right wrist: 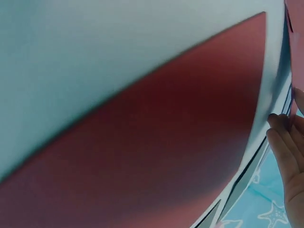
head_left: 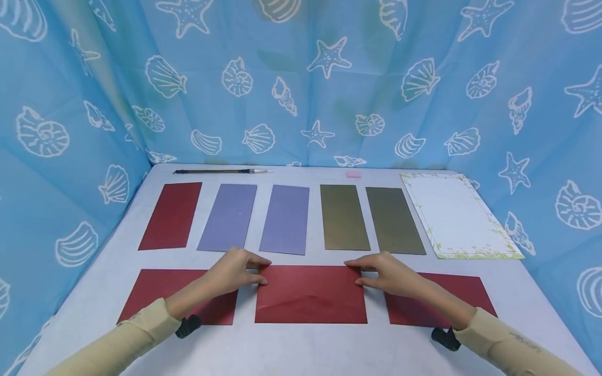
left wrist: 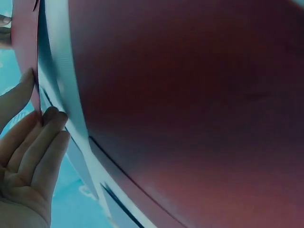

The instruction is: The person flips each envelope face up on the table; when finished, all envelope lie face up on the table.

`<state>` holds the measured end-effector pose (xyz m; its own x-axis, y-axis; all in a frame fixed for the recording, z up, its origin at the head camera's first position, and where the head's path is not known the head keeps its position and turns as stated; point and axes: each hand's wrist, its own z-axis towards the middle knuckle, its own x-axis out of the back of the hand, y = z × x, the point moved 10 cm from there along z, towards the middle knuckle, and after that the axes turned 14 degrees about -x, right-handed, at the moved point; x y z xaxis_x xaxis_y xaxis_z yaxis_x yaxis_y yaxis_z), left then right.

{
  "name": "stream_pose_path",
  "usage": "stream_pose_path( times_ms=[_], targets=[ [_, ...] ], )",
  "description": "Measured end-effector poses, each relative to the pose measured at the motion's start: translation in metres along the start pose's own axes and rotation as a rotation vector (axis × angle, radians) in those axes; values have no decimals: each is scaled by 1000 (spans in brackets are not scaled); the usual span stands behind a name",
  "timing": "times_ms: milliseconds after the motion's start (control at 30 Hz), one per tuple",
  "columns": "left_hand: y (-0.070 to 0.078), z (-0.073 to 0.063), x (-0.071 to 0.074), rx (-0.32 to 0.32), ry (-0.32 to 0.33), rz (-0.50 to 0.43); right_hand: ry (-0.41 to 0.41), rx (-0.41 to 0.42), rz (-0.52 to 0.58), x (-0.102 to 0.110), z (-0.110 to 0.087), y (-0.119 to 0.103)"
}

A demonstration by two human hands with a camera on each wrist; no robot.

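Red paper (head_left: 310,295) is held wide side across, in the middle of the front row, between a person's two hands. The left hand (head_left: 237,269) has hold of its top left corner, and the right hand (head_left: 385,274) has hold of its top right corner. Each grip is closed to a thin pinch, with the thumb on one side of the paper and the fingers on the other. The paper has some soft bumps near its bottom edge. It looks a bit lifted from the white desk (head_left: 301,352), but it is hard to tell if the bottom edge touches. One flat red sheet (head_left: 155,287) lies under the left arm, and one more red sheet (head_left: 463,290) lies under the right arm. Behind them is a row of tall sheets. From left to right, they are a dark red sheet (head_left: 171,216), two purple sheets (head_left: 229,216) and two brown-green sheets (head_left: 345,218). Next to these, at the right end, is a white pad (head_left: 461,214) with leaves drawn round its edge. Near the back are a thin brush (head_left: 211,171) and a small pink block (head_left: 354,174). Blue cloth (head_left: 282,68) with white shells and stars hangs behind.
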<state>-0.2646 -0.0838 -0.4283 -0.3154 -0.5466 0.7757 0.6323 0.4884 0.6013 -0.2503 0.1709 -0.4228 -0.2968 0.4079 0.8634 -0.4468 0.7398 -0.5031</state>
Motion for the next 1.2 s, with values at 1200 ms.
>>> stream_pose_path(
  times_ms=[1200],
  targets=[
    [48, -34, -28, -233, -152, 101, -125, -73, -1, -16, -31, -9]
  ],
)
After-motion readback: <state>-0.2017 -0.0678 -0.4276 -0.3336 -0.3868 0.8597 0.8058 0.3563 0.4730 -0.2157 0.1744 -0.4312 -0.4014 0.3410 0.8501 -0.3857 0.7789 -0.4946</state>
